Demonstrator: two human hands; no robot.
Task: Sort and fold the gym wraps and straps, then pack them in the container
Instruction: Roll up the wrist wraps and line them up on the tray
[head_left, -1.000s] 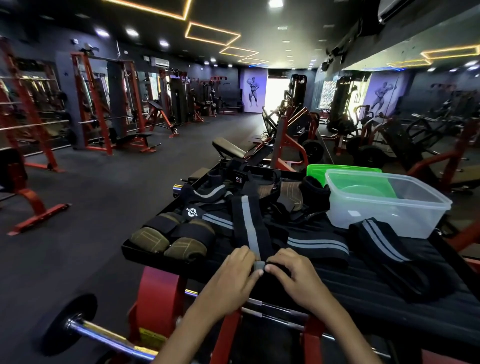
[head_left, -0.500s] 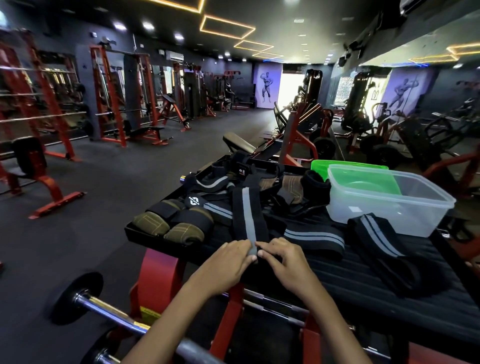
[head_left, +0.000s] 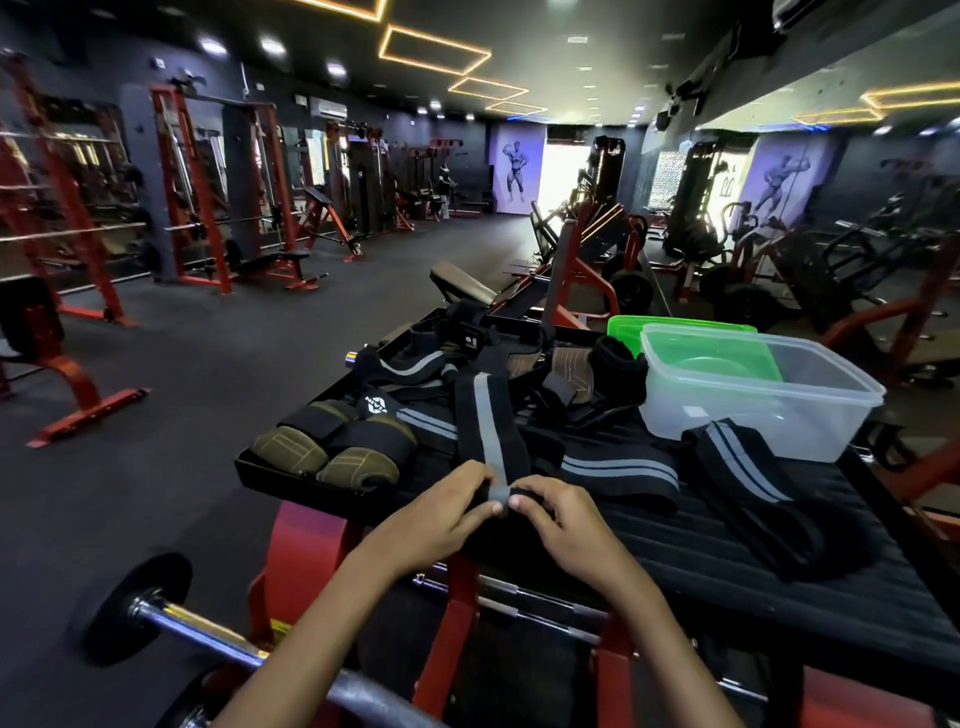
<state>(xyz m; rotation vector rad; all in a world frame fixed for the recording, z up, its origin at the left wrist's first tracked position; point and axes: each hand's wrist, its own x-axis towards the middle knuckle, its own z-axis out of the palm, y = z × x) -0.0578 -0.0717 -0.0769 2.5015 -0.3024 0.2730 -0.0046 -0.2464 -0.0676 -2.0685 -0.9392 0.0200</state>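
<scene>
Both hands meet at the near edge of a black ribbed tabletop (head_left: 727, 545). Left hand (head_left: 441, 514) curls its fingers over the near end of a black wrap with a grey centre stripe (head_left: 485, 421), pinching it. Right hand (head_left: 558, 519) pinches the same end from the other side, fingertips almost touching those of the left.

From the hands, the striped wrap runs straight away across the tabletop, lying over other gear. Just to its right lies a folded black wrap with two grey stripes (head_left: 618, 470), flat on the surface. Further right, a second double-striped wrap (head_left: 748, 473) lies loosely on the tabletop, its far end against the near wall of a clear plastic container (head_left: 831, 410). The container stands open at the far right of the tabletop, with a green lid (head_left: 675, 327) behind it, partly seen through its walls.

To the left of the hands, a pair of olive-and-black padded grips (head_left: 332, 449) sits near the left edge. Beyond them, at the far end, a heap of black straps (head_left: 415, 364) and brown leather pieces (head_left: 571, 366) lies tangled together; single items there are hard to tell apart.

Below the tabletop a red frame (head_left: 306, 551) shows, and a chrome barbell (head_left: 197, 623) crosses the lower left. Red gym racks (head_left: 202, 197) line the dark floor beyond.
</scene>
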